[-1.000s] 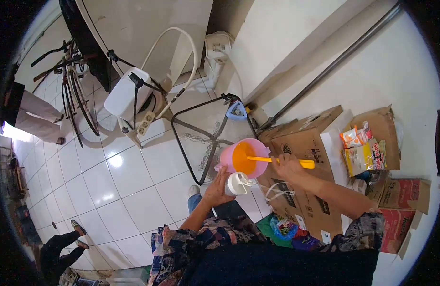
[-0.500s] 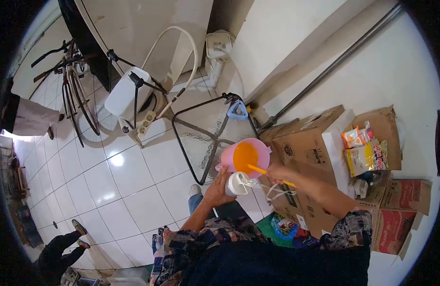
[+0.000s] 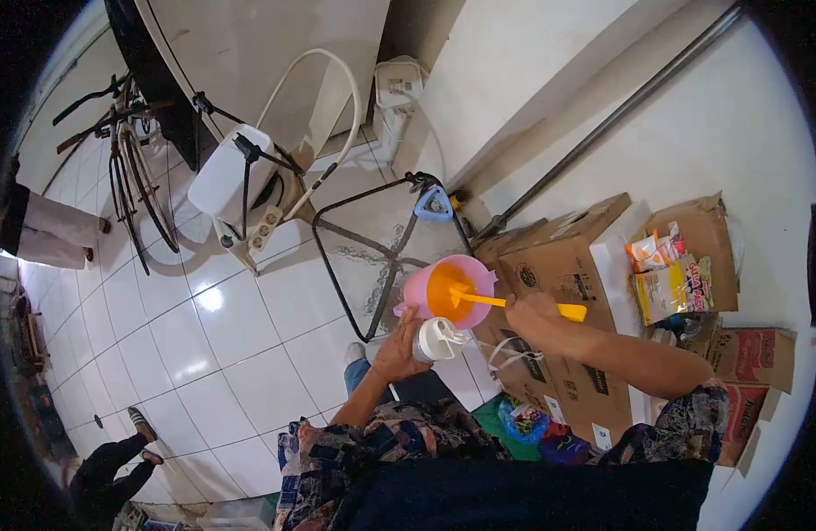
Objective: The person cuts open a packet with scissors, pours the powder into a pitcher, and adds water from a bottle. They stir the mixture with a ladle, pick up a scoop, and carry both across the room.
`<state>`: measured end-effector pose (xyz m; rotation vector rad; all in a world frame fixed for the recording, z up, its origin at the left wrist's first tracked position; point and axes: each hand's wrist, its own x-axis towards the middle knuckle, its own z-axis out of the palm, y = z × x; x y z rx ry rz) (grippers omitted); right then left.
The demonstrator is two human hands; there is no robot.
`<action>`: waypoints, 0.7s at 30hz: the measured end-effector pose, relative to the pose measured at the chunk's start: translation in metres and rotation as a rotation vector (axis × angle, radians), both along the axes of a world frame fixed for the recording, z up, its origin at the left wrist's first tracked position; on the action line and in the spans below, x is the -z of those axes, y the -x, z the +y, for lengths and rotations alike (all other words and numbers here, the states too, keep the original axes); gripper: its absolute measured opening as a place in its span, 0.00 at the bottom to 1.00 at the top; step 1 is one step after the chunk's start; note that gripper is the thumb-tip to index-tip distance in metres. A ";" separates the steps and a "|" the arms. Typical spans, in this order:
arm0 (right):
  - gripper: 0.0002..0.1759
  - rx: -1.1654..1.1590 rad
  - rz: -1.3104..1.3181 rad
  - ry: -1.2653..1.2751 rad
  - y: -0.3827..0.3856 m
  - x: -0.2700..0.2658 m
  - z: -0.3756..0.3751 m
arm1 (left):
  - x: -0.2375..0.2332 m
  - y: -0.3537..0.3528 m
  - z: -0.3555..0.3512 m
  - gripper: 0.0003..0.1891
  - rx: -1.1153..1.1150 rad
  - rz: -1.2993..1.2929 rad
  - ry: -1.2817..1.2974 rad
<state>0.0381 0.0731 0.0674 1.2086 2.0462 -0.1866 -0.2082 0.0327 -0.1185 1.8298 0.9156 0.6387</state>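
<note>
My right hand (image 3: 532, 317) is closed around the handle of a yellow spatula (image 3: 489, 301). Its flared head is raised and shows over the orange liquid (image 3: 439, 288) inside a pink pitcher (image 3: 485, 276). The pitcher overlaps the near corner of a glass-topped table (image 3: 355, 252) with a black frame. At the pitcher's near left side, my left hand (image 3: 395, 354) is wrapped round a bottle with a white lid (image 3: 440, 337). The fingertips of that hand come right up to the pitcher's handle.
Cardboard boxes (image 3: 558, 292) stand along the right wall, snack packets (image 3: 671, 288) on top. A blue triangular dish (image 3: 434, 204) lies at the table's far corner. A power strip (image 3: 264, 227) hangs beside a white appliance (image 3: 226, 173). Other people's legs (image 3: 58, 226) and a bicycle (image 3: 134, 168) are at left.
My right hand has lifted the yellow spatula and swung its handle outward to the right, so its head now shows. My left hand keeps the bottle beside the pitcher.
</note>
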 end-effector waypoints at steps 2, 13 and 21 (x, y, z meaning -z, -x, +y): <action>0.18 -0.183 0.018 -0.164 -0.006 0.021 0.000 | 0.006 -0.001 -0.001 0.50 -0.011 -0.017 -0.053; 0.11 -0.077 0.135 -0.198 -0.031 0.107 0.018 | 0.003 -0.002 -0.001 0.47 -0.027 -0.006 -0.039; 0.09 0.622 0.278 0.251 -0.038 0.137 0.002 | 0.010 -0.001 -0.004 0.49 -0.033 -0.037 -0.059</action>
